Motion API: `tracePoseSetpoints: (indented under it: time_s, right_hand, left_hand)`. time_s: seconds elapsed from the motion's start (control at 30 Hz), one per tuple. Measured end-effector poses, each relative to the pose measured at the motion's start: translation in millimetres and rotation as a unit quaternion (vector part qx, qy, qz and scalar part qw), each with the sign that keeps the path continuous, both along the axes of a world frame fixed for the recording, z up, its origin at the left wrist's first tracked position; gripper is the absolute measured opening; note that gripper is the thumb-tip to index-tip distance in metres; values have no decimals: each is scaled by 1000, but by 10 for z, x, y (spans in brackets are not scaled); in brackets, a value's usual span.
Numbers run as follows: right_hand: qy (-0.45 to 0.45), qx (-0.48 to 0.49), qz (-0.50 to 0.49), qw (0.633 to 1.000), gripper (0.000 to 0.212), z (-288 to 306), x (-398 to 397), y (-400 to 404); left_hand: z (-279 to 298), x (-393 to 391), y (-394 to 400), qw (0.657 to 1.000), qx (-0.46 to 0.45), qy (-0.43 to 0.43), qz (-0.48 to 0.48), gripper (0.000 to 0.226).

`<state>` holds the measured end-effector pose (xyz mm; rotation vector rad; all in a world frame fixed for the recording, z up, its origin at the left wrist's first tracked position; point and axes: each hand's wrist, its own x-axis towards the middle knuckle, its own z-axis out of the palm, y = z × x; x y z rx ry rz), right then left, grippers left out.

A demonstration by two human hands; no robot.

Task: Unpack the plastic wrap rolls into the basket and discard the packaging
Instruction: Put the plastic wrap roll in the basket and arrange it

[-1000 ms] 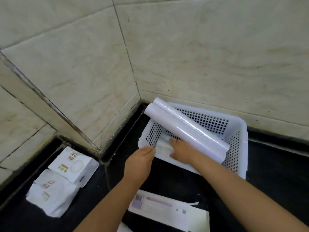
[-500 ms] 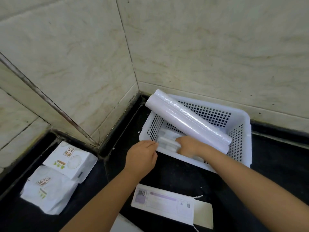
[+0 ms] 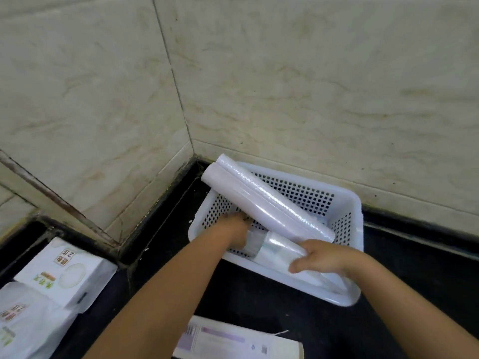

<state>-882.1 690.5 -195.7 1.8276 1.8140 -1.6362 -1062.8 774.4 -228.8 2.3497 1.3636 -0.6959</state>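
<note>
A white perforated basket (image 3: 344,211) stands on the black counter in the tiled corner. Two long plastic wrap rolls (image 3: 261,203) lie side by side across it, their far ends sticking out over the back left rim. A third wrapped roll (image 3: 274,246) lies low at the basket's near side. My left hand (image 3: 233,231) is inside the basket, gripping that roll's left end. My right hand (image 3: 321,257) holds its right part above the near rim. A flat white and purple carton (image 3: 233,343) lies on the counter in front.
Two white packs with printed labels (image 3: 59,270) lie on the lower ledge at left. Tiled walls close the corner behind and to the left of the basket. Black counter (image 3: 414,268) extends to the right.
My left hand moved from the basket's near rim into the basket and took the low roll's end. My right hand shifted right along the roll and lifted it. The view came closer.
</note>
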Motion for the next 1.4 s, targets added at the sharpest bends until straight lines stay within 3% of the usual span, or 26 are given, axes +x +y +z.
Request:
tracePoseSetpoints:
  time_s: [0.17,0.4,0.57,0.67,0.77,0.87,0.97,1.03,1.13,1.27,1.4]
  right_hand:
    - [40,-115,-31,992,57,-30,-14,20]
    - [41,-151,-23,987,71,-126,-51,-22]
    - [88,-210,-17,974,46,-145,-133,-9]
    - [117,-176,-7,977,34,-148,-170,-40]
    - [125,-118,-21,985,48,-101,-132,-79]
    - [26,-3,-9,1000,78,-88,-89,-88]
    - [-67,137,4,988,75,-77,-258,-86]
    - [-99,199,-4,975,61,-73,-391,-56]
    - [-137,250,47,957,41,-18,-472,-3]
    - [-132,221,105,961,26,-20,-615,36]
    - [-52,162,101,980,33,-96,-777,211]
  left_hand:
    - [68,-144,-31,999,-26,16,-39,23]
    - [250,-282,-119,999,-32,8,-30,21]
    - [445,-388,-201,999,38,20,-20,20]
    - [525,-490,-273,996,85,-3,1,14]
    - [586,-583,-352,988,131,-68,50,3]
    - [603,-681,-376,966,174,-148,123,5]
    - [609,-776,-370,954,151,-205,156,19]
    - [611,-797,-385,971,97,-189,105,23]
    - [541,-695,-405,994,70,-86,7,25]
    - [483,-515,-357,997,66,-31,-39,25]
    - [434,-526,-287,997,54,-3,-51,30]
